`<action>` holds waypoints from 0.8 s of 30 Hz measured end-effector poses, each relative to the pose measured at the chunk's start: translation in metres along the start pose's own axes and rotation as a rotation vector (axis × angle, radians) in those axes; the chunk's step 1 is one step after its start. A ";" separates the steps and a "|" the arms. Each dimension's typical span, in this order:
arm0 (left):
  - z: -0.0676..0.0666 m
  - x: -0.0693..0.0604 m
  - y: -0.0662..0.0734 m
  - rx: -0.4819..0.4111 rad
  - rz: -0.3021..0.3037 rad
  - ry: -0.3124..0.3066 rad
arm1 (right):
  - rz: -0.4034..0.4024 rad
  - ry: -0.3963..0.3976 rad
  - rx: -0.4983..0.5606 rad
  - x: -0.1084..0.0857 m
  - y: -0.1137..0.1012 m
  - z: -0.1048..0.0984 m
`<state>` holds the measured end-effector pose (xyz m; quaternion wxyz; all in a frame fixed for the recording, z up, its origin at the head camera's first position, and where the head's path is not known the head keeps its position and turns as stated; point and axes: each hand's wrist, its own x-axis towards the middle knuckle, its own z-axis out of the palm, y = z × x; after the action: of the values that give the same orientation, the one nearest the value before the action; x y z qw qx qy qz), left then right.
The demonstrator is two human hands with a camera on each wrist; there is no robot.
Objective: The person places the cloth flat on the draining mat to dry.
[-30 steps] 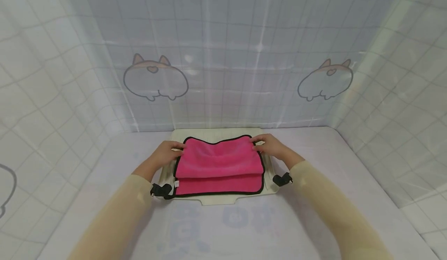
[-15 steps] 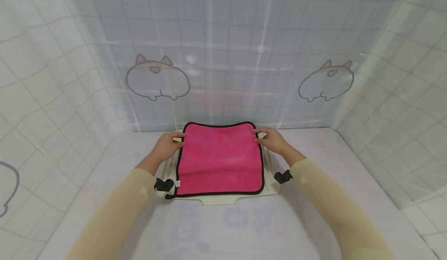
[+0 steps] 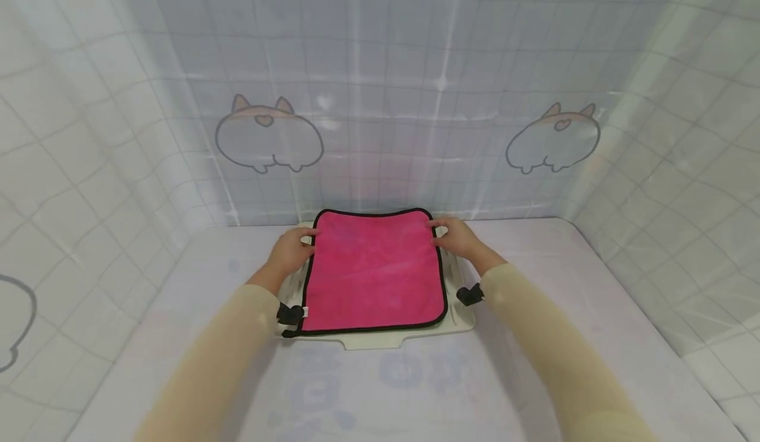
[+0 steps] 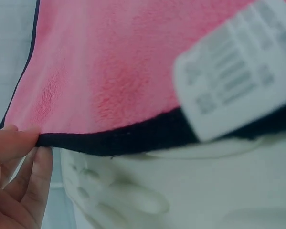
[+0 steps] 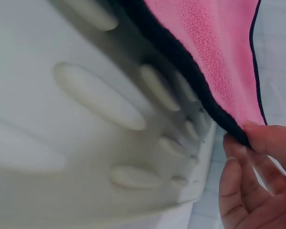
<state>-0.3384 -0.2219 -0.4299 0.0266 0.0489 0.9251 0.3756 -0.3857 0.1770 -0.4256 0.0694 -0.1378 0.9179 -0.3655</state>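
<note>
A pink fleecy towel (image 3: 374,270) with black edging is spread over a white tray (image 3: 373,343). My left hand (image 3: 289,252) pinches its left edge near the far corner; the left wrist view shows the thumb above and fingers below the black edging (image 4: 119,142). On the opposite side, my right hand (image 3: 460,239) pinches the right edge near the far corner. In the right wrist view the towel's side is lifted clear of the tray's raised oval bumps (image 5: 100,98). A white printed label (image 4: 238,71) hangs at the left edge. The towel hides most of the tray.
The tray lies on a pale, faintly printed table cover (image 3: 380,402). Behind it rises a grid-patterned sheet (image 3: 380,99) with cartoon animal drawings, and similar sheets (image 3: 71,165) (image 3: 671,185) enclose both sides. Each wrist carries a black mount (image 3: 470,294).
The towel's folded-over upper part has been drawn up and away, so it lies spread out. Both hands moved farther back holding its edges, then slightly inward; its crease has smoothed out.
</note>
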 end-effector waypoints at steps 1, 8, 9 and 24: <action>0.001 0.000 0.001 0.009 -0.002 -0.006 | 0.007 -0.006 -0.002 0.001 0.001 0.001; 0.007 0.000 0.005 0.088 -0.012 -0.014 | 0.012 -0.029 -0.035 0.006 0.003 0.009; 0.008 0.001 0.005 0.093 -0.014 -0.020 | 0.009 -0.032 -0.047 0.006 0.003 0.010; 0.014 0.006 0.000 0.174 -0.051 -0.116 | 0.003 -0.111 -0.099 0.008 -0.001 0.019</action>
<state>-0.3431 -0.2123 -0.4400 0.0854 0.0493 0.9521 0.2894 -0.3885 0.1622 -0.4389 0.1137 -0.1599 0.9299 -0.3112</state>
